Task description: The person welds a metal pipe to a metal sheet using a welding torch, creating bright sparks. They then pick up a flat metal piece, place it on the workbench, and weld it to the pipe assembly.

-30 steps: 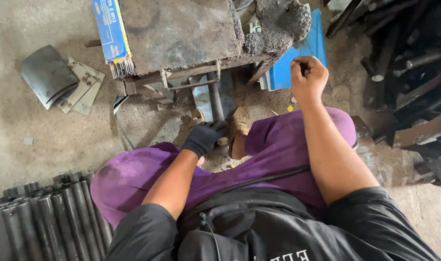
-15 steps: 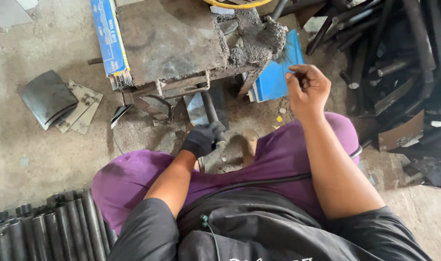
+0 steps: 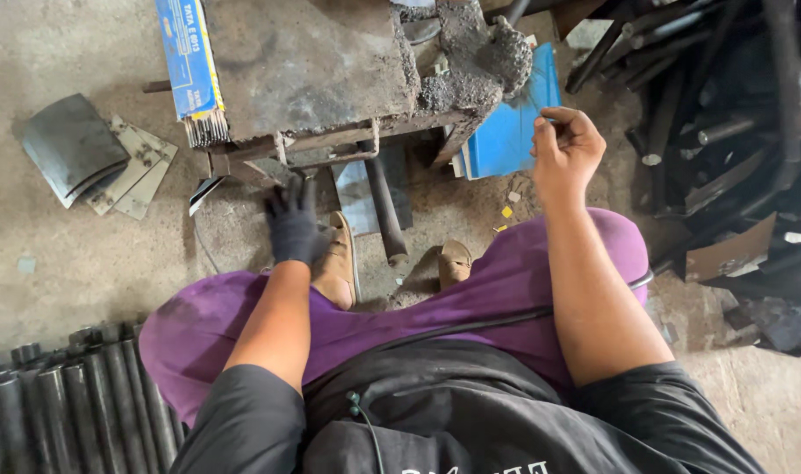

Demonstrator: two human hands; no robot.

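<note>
My left hand (image 3: 293,224), in a black glove, is spread open low above the concrete floor, just left of my tan sandal (image 3: 341,256) and below the low metal table (image 3: 312,61). A dark pipe (image 3: 384,206) lies on the floor under the table edge, to the right of this hand and apart from it. My bare right hand (image 3: 565,147) is raised over my purple-trousered knee with the fingers pinched together, seemingly on a thin rod that barely shows. A blue sheet (image 3: 506,132) lies behind it.
A blue box of welding rods (image 3: 185,61) lies on the table's left edge; crusted slag (image 3: 488,48) sits at its right. Curved and flat metal plates (image 3: 75,149) lie on the floor at left. Dark pipes (image 3: 58,395) are stacked bottom left, and scrap bars (image 3: 725,132) pile at right.
My gloved left hand has let go of the dark pipe, moved left and opened out. My right hand has stayed raised with its fingers pinched. The view has tilted downward.
</note>
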